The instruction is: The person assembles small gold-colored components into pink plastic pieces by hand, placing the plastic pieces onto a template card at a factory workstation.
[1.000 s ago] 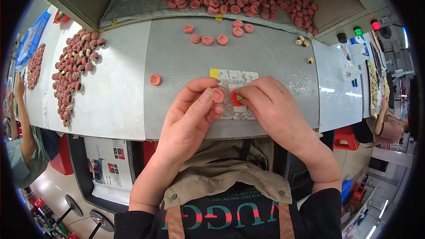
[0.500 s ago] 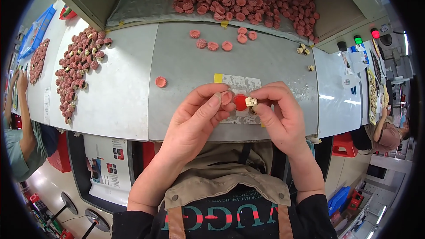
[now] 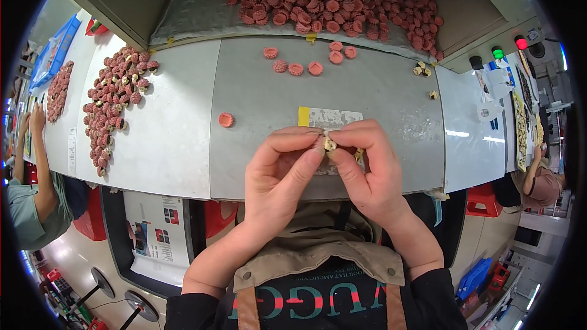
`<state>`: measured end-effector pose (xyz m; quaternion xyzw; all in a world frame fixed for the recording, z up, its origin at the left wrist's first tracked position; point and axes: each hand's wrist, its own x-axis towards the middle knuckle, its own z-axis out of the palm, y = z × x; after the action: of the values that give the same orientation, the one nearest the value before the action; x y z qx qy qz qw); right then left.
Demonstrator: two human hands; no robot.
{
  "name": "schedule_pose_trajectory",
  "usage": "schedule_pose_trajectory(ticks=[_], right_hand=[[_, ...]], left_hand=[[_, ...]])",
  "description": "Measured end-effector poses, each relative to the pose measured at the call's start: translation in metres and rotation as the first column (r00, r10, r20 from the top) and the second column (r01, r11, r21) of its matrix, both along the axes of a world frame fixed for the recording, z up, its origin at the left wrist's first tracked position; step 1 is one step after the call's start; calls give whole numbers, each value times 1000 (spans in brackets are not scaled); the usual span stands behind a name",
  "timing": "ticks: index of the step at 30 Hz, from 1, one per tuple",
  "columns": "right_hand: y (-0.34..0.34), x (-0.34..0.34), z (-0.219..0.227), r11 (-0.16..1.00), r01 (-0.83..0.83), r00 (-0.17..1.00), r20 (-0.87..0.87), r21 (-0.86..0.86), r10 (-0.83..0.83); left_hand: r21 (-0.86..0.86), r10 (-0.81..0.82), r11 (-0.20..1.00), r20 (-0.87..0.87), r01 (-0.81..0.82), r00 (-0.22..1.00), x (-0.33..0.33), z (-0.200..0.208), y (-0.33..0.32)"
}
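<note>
My left hand (image 3: 278,177) and my right hand (image 3: 372,171) meet over the workbench, both closed in a pinch. Between their fingertips is a small cream-coloured knobbly piece (image 3: 330,144), gripped by my right fingers. A pink scalloped cup is in my left fingers, mostly hidden by them. Another cream piece (image 3: 358,154) shows under my right fingers. Beneath the hands lies a worn white plate (image 3: 342,116) with yellow tape (image 3: 303,116) at its corner. One loose pink cup (image 3: 226,120) lies to the left; several more pink cups (image 3: 296,69) lie beyond the plate.
A big heap of pink cups (image 3: 333,6) fills the lined bay at the back. Finished-looking pink pieces with cream and dark parts (image 3: 113,101) are piled at left. Cream-and-dark pieces (image 3: 422,69) lie at right. Other people (image 3: 43,195) work at both sides.
My hands have come together, bringing the cream piece against the pink cup. The red round spot seen between them is now hidden. The view has shifted slightly.
</note>
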<state>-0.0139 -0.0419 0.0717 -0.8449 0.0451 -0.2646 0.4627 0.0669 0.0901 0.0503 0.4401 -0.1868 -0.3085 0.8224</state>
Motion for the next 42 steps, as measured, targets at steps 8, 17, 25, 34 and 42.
schedule_pose_trajectory(ticks=[8, 17, 25, 34, 42], right_hand=[[-14, -18, -5, 971, 7, 995, 95, -240, 16], [-25, -40, -30, 988, 0, 992, 123, -154, 19], [-34, -41, -37, 974, -45, 989, 126, -224, 75], [-18, -36, -28, 960, -14, 995, 88, -279, 40], [-51, -94, 5, 908, 301, 924, -146, -291, -353]], left_hand=[[146, -228, 962, -46, 232, 973, 6, 15, -1], [412, -308, 903, 425, 121, 851, -22, 9, -12], [451, -299, 892, 526, 36, 796, -30, -6, -20], [504, -269, 862, 545, -54, 794, -29, 8, 2], [550, -225, 455, 832, -700, 508, 95, 16, 59]])
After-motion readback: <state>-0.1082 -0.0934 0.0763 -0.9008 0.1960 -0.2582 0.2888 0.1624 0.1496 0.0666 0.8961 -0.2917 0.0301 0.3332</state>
